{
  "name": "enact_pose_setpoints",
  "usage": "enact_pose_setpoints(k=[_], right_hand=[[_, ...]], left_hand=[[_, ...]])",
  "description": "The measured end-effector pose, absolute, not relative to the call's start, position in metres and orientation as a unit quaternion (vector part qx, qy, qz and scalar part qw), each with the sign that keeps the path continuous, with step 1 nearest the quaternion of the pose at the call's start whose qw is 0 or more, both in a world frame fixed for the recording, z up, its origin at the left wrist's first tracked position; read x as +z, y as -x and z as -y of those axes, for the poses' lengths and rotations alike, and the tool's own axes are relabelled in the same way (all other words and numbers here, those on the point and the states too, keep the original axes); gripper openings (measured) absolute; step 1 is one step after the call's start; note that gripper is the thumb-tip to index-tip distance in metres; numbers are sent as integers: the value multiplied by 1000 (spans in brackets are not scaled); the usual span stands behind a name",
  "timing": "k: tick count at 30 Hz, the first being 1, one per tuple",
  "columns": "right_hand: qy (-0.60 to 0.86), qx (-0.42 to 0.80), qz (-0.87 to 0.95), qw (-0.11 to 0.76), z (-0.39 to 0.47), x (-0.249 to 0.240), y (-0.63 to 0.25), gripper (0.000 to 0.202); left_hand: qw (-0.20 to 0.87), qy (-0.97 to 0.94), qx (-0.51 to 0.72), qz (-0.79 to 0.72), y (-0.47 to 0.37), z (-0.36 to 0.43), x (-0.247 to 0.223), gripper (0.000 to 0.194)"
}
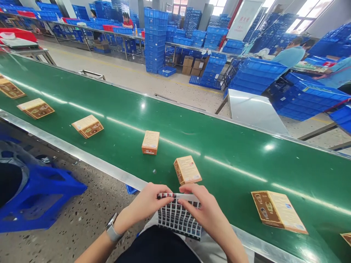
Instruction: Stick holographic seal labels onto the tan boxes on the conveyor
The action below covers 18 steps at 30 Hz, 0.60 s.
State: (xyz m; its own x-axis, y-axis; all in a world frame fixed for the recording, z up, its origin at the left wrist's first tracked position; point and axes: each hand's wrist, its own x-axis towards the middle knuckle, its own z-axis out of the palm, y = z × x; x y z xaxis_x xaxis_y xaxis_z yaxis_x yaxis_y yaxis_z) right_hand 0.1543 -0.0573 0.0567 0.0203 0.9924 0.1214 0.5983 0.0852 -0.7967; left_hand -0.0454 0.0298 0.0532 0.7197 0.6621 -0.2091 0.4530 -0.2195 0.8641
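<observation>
By the belt's [225,146] near edge, the left hand [153,200] and right hand [206,204] pinch the sheet [179,218], seemingly working at its top edge, so the next move calls for steady, fine control.

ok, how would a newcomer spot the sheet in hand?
Start at the green conveyor belt; go to its near edge, bottom centre. There the left hand and right hand hold a sheet. Unlike the boxes, it's thin, gridded with small dark rectangles.
</observation>
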Motion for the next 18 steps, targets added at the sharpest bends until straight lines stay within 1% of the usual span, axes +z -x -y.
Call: enact_pose_setpoints(k=[2,5,8,11,15,18], right_hand=[[617,242,668,338,61,51,-154,15],[617,218,675,341,60,47,-156,16],[602,191,696,341,59,52,-156,15],[572,140,735,336,56,58,-152,12],[548,56,766,332,49,57,-145,18],[544,-1,769,336,48,53,-140,20]], left_hand=[[546,-748,99,-364,45,-29,58,15],[595,-704,100,-374,43,-28,61,20],[589,-704,116,-381,43,-28,62,24],[568,-719,126,-380,43,-28,63,26],[558,-728,133,-376,41,-28,65,27],[555,-724,140,-384,39,-27,64,28]])
